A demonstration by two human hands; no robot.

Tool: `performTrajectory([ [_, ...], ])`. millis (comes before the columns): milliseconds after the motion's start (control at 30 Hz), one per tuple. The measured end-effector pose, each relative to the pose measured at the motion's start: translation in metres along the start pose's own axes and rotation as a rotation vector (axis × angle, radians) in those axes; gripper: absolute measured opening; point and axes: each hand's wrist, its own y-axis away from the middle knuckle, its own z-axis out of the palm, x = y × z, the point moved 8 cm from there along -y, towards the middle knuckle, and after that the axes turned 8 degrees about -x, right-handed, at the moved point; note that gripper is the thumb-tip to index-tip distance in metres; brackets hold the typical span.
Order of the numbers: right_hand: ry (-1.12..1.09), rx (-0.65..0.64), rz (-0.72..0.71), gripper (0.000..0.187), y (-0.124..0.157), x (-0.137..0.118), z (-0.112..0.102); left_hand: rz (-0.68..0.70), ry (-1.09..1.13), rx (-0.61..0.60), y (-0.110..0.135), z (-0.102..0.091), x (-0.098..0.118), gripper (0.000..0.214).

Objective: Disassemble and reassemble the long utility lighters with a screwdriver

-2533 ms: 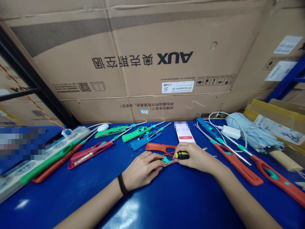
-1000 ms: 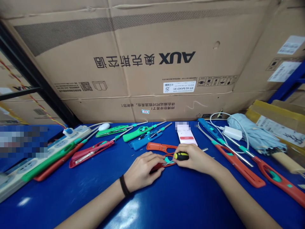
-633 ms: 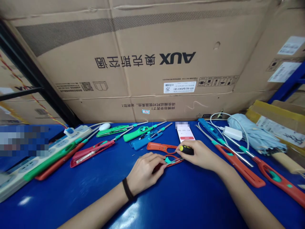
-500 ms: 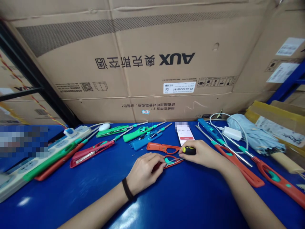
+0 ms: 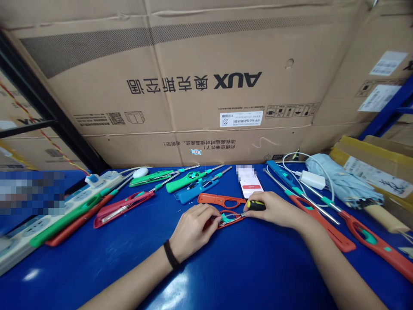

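Where the blue tabletop [image 5: 258, 271] comes nearest to the person, only forearms cross it, the left one wearing a dark wristband [image 5: 171, 255]. Picture a clock lying flat, centred on the opened lighter half [image 5: 237, 221], twelve toward the cardboard.

At nine o'clock the left hand [image 5: 195, 226] pinches the half's near-left end between thumb and fingers, low against the tabletop. At three the right hand [image 5: 272, 209] has its fingers closed round the black-and-yellow handle of a screwdriver [image 5: 257, 206]. Its tip points left at the half's front end; from where I stand I can't tell whether it touches.

A teal trigger [image 5: 225, 216] and a thin pale strand [image 5: 226, 223] lie in the open half. I'd press that left end flat so nothing skids, and use small, light wrist movements. The blade is best kept low, clear of the strand, which looks easily snagged. Since the tip faces the left fingers, they would be safer tucked well back.

Just beyond, toward twelve, rests a matching orange half [image 5: 214, 199], close enough that a slip might knock it. Two loose pins [image 5: 191, 202] sit toward ten, easily lost to a sleeve. Farther on come a blue lighter [image 5: 200, 189] at ten and a phone [image 5: 251, 186] at one, then the big cardboard sheet [image 5: 193, 107] standing behind everything.
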Motion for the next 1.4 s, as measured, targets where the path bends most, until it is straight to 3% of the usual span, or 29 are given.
performTrajectory([
  [267,-0.045,-0.026,-0.047,0.012,0.003,-0.006,-0.001,0.047,-0.102,-0.013,0.002,0.007,0.001,0.01],
  [567,-0.034,-0.011,-0.001,0.017,0.002,0.0,-0.004,0.01,-0.073,-0.005,0.001,0.005,-0.002,0.009],
  [967,-0.227,-0.096,0.011,0.035,-0.002,0.007,0.004,0.012,-0.199,-0.055,0.002,0.011,-0.004,0.01],
  [1400,-0.123,-0.087,0.023,0.022,0.0,0.005,0.005,0.009,-0.327,-0.057,0.001,0.012,-0.001,0.012],
])
